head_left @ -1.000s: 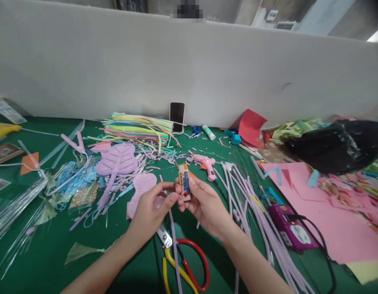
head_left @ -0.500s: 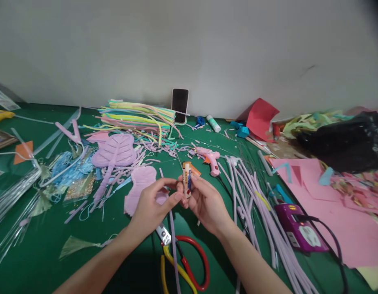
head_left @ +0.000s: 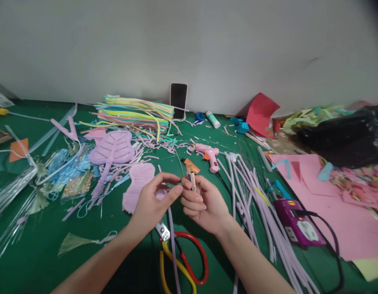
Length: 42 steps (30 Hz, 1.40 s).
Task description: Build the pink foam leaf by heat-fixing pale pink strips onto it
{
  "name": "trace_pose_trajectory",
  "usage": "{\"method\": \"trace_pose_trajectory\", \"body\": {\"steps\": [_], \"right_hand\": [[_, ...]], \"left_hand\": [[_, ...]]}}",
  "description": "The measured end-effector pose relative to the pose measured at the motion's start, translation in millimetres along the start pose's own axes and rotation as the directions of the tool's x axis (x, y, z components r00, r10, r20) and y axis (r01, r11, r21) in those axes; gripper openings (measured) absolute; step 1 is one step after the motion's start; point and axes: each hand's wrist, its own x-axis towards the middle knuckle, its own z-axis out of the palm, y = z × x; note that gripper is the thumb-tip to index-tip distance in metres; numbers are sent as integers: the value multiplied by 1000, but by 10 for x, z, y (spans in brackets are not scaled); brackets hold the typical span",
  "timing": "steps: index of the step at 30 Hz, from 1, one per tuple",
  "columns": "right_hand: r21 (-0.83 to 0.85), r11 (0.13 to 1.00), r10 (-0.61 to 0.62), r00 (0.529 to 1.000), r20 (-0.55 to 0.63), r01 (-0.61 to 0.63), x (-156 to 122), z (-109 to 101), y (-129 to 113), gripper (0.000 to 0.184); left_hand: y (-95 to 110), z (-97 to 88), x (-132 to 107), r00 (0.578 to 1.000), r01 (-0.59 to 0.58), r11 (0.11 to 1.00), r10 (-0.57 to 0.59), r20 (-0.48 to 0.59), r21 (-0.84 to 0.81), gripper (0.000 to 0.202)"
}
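Note:
My right hand (head_left: 204,200) is closed around a small cream printed stick that looks like a lighter (head_left: 191,179), held upright and slightly tilted. My left hand (head_left: 156,196) is just left of it, its thumb and forefinger apart with nothing visible between them. A thin wire (head_left: 179,157) shows behind the fingertips. Under the hands lie scissors (head_left: 193,237) with red and yellow handles, a lilac pipe cleaner (head_left: 174,249) across them. Beside my left hand is a lilac ridged fuzzy piece (head_left: 139,183). An orange object (head_left: 193,165) lies just behind the lighter.
A pink glue gun (head_left: 209,155) lies beyond my right hand, lilac pipe cleaners (head_left: 259,204) to its right. A purple power socket (head_left: 299,224) sits farther right. Left are a lilac leaf-shaped fan (head_left: 112,149) and tassels (head_left: 78,243). A phone (head_left: 178,100) leans on the wall.
My left fingers have come away from the lighter. My right hand now holds it alone, tilted and a little farther right, with its fingers curled more.

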Motion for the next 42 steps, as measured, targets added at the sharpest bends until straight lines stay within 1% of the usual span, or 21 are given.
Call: {"method": "trace_pose_trajectory", "body": {"steps": [2,4,6,8,9,10,12,14,15,17,21,24,27,34,36,40,42], "right_hand": [[-2,999,-39,998,-50,39,20,6,18,26],[-54,989,-145,978,-151,139,46,8,39,29],[-162,955,-284,926,-249,249,69,-2,51,27],[-263,911,-390,872,-297,317,83,-23,49,23],[-291,897,-415,858,-302,332,87,-35,42,23],[-300,892,-425,854,-299,339,88,-46,32,23],[-292,900,-406,867,-289,324,87,-60,11,26],[-297,909,-376,882,-285,291,83,-65,-3,35],[-311,908,-372,883,-288,281,82,-67,-5,39],[-356,898,-369,884,-288,259,84,-78,1,46],[-482,857,-352,891,-285,184,104,-130,27,51],[-540,827,-367,878,-307,157,116,-155,26,52],[-557,817,-384,863,-330,150,114,-151,7,50],[-575,806,-395,851,-345,141,124,-181,-4,45],[-575,806,-392,853,-344,139,136,-205,-2,46],[-608,780,-421,842,-338,147,155,-222,-7,51],[-583,798,-401,857,-323,153,159,-215,-13,49]], "left_hand": [[-4,0,-2,1000,6,1000,-6,4,1,21],[-15,2,-4,1000,18,1000,-18,1,-7,24],[-33,7,-3,999,36,999,-37,-21,-24,28],[-57,14,-4,998,51,998,-51,-35,-26,32],[-70,19,-6,998,49,999,-49,-34,-12,33],[-83,24,-9,999,32,999,-32,-28,23,34],[-106,37,-21,999,-42,989,42,4,140,30],[-123,46,-35,990,-141,956,132,52,256,26],[-129,48,-41,983,-182,939,166,78,294,25],[-137,46,-48,974,-222,916,195,114,334,23],[-143,34,-51,971,-233,893,193,140,384,22],[-150,34,-56,961,-270,868,214,175,418,22],[-159,38,-63,950,-304,844,235,205,442,24],[-182,41,-67,934,-350,826,275,227,442,22],[-197,45,-66,929,-366,818,291,230,443,21],[-226,52,-68,924,-377,814,297,241,442,20],[-230,54,-73,923,-379,817,299,244,433,20]]}}
